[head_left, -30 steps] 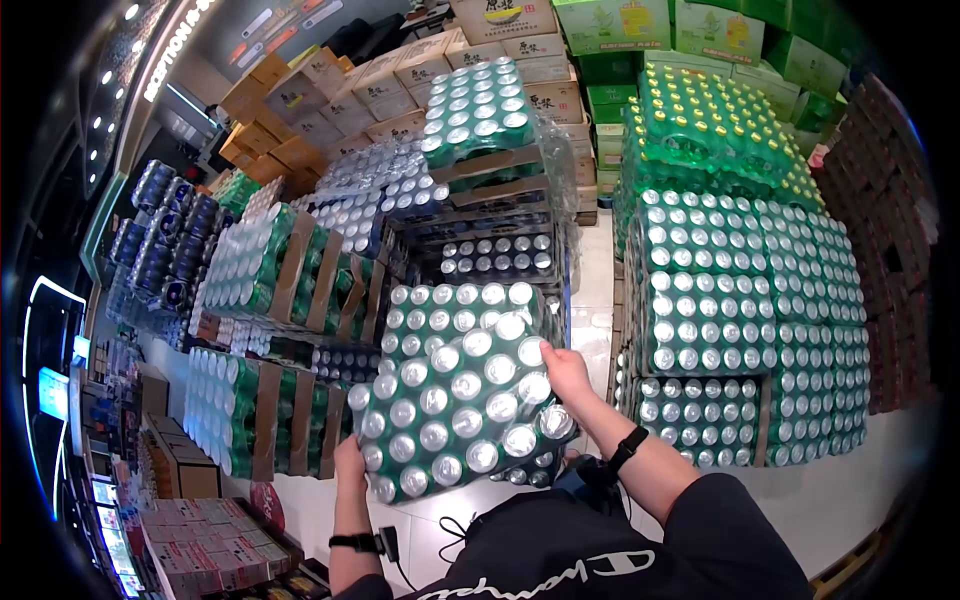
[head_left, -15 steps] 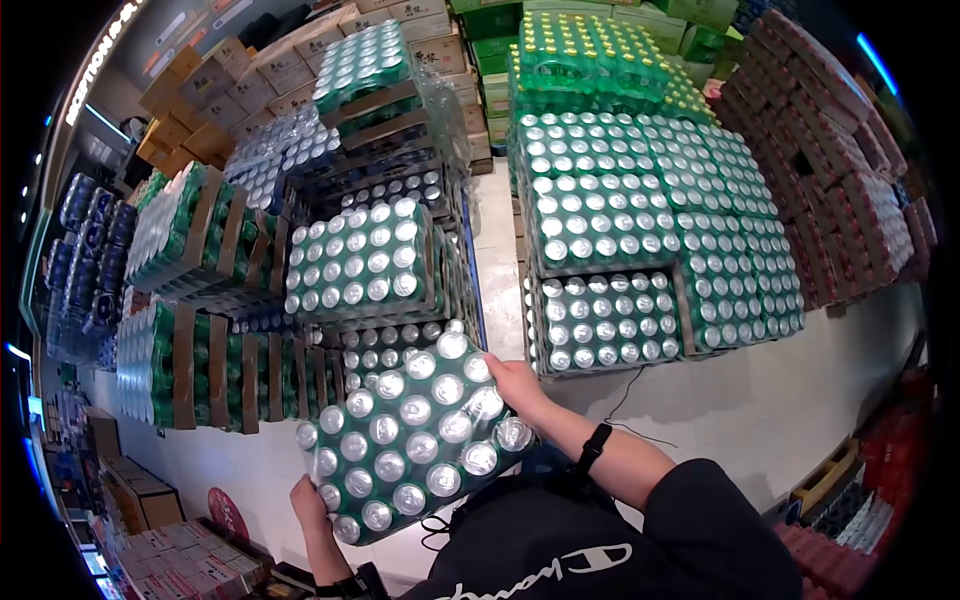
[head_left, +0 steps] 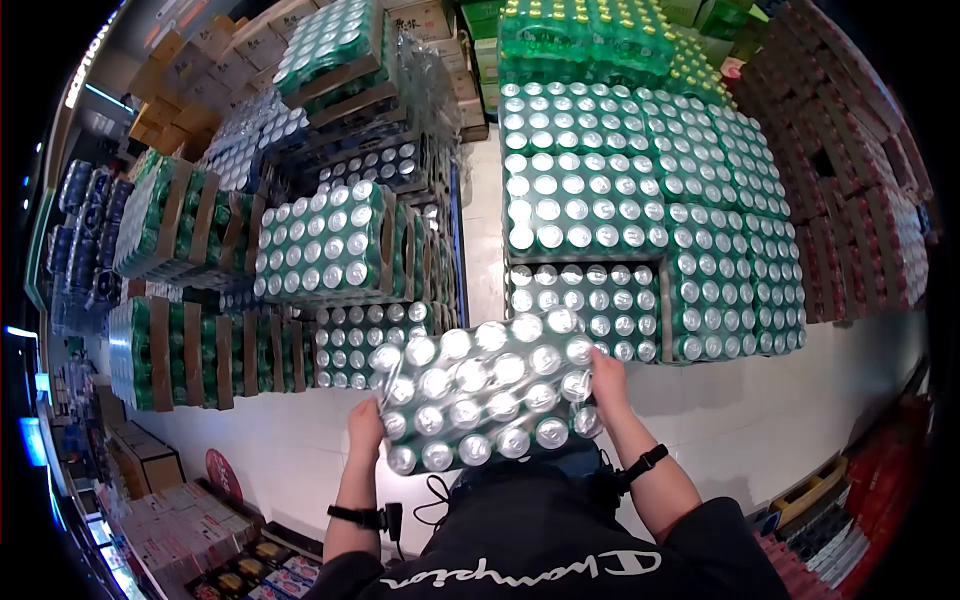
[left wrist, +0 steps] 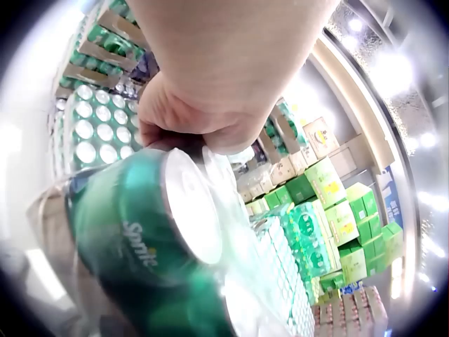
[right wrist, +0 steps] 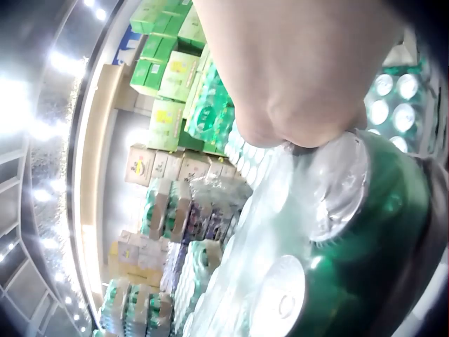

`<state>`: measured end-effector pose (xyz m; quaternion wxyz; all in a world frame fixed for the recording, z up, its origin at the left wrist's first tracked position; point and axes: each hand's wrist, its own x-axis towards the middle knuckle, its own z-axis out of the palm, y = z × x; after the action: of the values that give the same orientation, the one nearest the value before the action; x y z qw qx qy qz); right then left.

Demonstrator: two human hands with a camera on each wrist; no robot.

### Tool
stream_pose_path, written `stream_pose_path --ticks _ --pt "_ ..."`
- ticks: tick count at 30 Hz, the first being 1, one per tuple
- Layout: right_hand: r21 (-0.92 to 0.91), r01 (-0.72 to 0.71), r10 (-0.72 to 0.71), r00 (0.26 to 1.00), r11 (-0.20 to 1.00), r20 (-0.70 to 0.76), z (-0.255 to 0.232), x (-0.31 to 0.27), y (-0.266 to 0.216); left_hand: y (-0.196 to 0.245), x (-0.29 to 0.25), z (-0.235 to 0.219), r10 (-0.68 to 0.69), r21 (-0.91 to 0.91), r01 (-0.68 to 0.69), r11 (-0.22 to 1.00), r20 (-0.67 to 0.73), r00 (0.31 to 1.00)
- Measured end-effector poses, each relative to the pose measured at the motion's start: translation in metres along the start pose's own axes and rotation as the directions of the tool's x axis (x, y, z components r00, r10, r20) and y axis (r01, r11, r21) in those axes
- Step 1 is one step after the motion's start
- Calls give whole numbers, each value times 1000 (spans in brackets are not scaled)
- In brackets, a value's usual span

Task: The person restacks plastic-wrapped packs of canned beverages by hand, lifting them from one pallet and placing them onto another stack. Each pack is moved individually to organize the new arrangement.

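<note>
We are mid-carry. We hold a shrink-wrapped pack of green cans (head_left: 487, 392) level in front of our chest, can tops up, clear of every stack and above the pale floor (head_left: 800, 420). Our left hand (head_left: 366, 421) grips the pack's short end at 9 o'clock, fingers curled under the edge; the left wrist view shows them wrapped over the rim of a Sprite can (left wrist: 144, 239). Our right hand (head_left: 607, 380) holds the opposite end at 3 o'clock, and the right wrist view shows its fingers bent over the plastic film beside a can top (right wrist: 337, 186).

Just beyond the pack, at 12 o'clock, stands a low stack of the same cans (head_left: 585, 305), set into a step below the taller green pallet (head_left: 650, 190) behind it. At 10 o'clock lie more wrapped packs (head_left: 325, 245), some banded with cardboard.

We judge the step to be transport, with placing to come. The next move calls for keeping both ends level, lining the pack's edges up square with a chosen stack, and lowering without trapping our fingers underneath.
</note>
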<state>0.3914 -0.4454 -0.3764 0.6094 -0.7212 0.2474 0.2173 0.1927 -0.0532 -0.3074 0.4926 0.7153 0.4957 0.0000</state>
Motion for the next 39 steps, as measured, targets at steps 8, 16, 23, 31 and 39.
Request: stream_pose_path --ticks 8,16,23,31,39 --pt "23 -13 17 980 1000 -200 -101 85 -18 28 54 165 -36 -4 38 999 228 973" --pt "-247 -2 -82 941 969 -327 -159 136 -38 76 59 245 -15 -4 17 1000 251 968" --pt "-667 52 -278 931 744 -238 -167 159 -61 58 102 290 143 189 -169 967 144 979" --pt "-775 100 -358 918 624 -169 -157 151 -68 83 87 293 147 441 -243 864 241 959" --pt "-417 -292 481 735 861 478 -122 77 -34 40 103 302 185 79 -199 977 160 970"
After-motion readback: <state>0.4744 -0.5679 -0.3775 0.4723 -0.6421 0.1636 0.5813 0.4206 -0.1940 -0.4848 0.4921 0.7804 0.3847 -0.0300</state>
